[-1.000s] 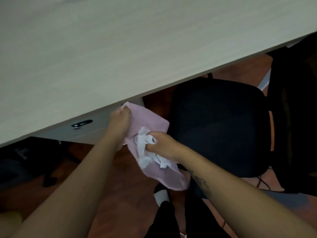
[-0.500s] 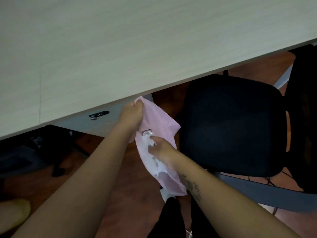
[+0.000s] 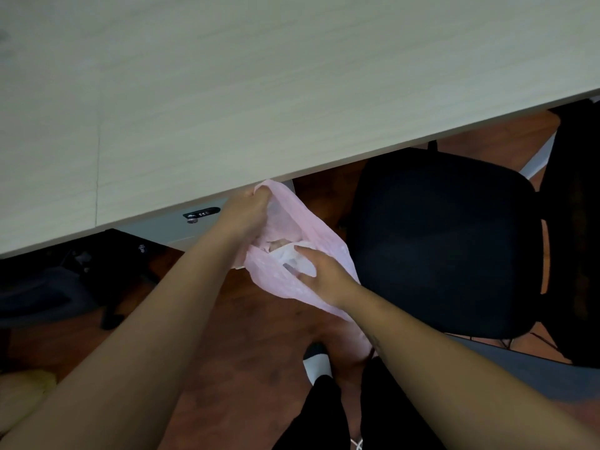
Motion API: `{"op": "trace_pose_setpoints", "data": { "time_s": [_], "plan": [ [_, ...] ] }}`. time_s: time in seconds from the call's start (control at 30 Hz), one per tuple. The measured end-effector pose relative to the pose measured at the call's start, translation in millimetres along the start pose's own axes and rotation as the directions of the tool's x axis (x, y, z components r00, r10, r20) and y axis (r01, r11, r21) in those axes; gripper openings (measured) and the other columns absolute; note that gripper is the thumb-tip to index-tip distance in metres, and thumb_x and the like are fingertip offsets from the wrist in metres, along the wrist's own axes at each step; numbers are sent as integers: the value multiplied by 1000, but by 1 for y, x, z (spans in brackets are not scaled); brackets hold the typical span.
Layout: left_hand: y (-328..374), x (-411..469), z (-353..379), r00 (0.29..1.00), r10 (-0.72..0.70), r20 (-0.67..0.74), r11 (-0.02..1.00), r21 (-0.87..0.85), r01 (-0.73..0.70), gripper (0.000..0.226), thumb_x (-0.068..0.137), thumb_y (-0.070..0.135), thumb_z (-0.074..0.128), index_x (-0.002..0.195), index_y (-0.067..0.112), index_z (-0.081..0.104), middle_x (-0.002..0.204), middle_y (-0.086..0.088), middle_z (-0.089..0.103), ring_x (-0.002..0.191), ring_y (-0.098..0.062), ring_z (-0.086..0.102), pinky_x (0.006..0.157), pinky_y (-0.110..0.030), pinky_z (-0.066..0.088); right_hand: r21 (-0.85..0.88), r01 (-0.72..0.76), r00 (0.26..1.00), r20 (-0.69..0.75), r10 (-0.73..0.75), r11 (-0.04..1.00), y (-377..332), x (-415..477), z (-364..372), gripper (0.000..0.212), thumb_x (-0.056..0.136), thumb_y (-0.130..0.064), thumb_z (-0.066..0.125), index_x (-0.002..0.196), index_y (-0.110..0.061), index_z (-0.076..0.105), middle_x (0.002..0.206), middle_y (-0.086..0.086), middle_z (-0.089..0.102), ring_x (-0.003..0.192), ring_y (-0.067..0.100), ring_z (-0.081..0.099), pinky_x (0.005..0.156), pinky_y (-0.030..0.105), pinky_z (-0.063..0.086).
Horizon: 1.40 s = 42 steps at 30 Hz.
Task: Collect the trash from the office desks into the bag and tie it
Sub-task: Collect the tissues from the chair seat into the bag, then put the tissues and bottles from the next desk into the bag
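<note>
A thin pink bag was held in the air just below the front edge of the pale wooden table, above the reddish-brown floor. Its mouth was kept open and turned up toward the camera. The far rim of the bag was gripped by the left hand, whose fingers were curled tightly round the plastic close under the table's edge. A crumpled white paper was seen at the mouth of the bag, partly inside it, and was pinched between the thumb and fingers of the right hand, which lay against the bag's near side. The rest of the bag was left hanging down under the right forearm, and what lay deeper in it could not be made out.

A grey drawer unit with a small lock was seen beneath the table, just left of the left hand. A black chair was pushed partly under the table to the right of the bag, near it but not touching it. A foot in white and dark trouser legs were seen below the hands.
</note>
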<state>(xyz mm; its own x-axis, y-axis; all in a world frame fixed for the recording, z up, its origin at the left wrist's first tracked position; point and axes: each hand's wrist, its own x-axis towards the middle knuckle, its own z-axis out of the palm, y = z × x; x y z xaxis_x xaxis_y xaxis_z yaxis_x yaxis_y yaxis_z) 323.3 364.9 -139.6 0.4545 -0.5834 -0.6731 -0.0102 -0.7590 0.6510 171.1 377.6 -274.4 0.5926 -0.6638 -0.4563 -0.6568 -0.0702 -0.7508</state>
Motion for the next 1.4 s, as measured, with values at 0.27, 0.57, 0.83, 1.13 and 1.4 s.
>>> {"op": "trace_pose_setpoints", "data": {
  "time_s": [0.27, 0.57, 0.83, 1.13, 1.4],
  "plan": [
    [20, -33, -34, 976, 202, 83, 979, -6, -202, 30, 96, 36, 47, 103, 19, 72, 104, -17, 74, 79, -32, 68, 71, -41, 46, -457, -455, 777, -622, 91, 764, 27, -44, -46, 62, 61, -42, 85, 104, -12, 53, 102, 14, 55, 89, 33, 53, 71, 42, 45],
    [28, -70, -94, 929, 357, 101, 934, -48, -354, 24, 98, 28, 51, 91, 19, 72, 63, 6, 69, 49, -13, 61, 43, -16, 43, 266, -458, 604, -607, 517, 848, 22, -68, -95, 39, 85, -13, 68, 117, -21, 48, 126, 12, 41, 98, 31, 52, 71, 37, 48],
    [18, -114, -114, 895, 436, -92, 892, -84, -443, 30, 97, 41, 52, 89, 21, 72, 76, 2, 76, 67, -17, 73, 62, -28, 53, 481, -35, 801, -511, 313, 876, -48, -104, -121, 20, 95, -8, 42, 91, -10, 62, 90, 9, 65, 79, 20, 60, 72, 37, 55],
    [-14, -182, -78, 835, 548, -52, 831, 151, -535, 33, 86, 47, 71, 115, 34, 64, 112, 12, 68, 103, -13, 67, 92, -35, 53, 472, 217, 936, -349, -45, 854, -149, -165, -127, 18, 95, -9, 46, 83, -8, 59, 71, 4, 60, 63, 15, 55, 64, 26, 53],
    [-44, -206, -68, 782, 620, 63, 744, 266, -612, 30, 88, 51, 66, 113, 35, 61, 107, 25, 62, 97, -1, 59, 86, -31, 49, 235, 148, 881, -473, -20, 961, -145, -211, -135, 18, 96, -14, 46, 89, -4, 60, 83, 6, 63, 70, 18, 54, 62, 28, 48]
  ]
}}
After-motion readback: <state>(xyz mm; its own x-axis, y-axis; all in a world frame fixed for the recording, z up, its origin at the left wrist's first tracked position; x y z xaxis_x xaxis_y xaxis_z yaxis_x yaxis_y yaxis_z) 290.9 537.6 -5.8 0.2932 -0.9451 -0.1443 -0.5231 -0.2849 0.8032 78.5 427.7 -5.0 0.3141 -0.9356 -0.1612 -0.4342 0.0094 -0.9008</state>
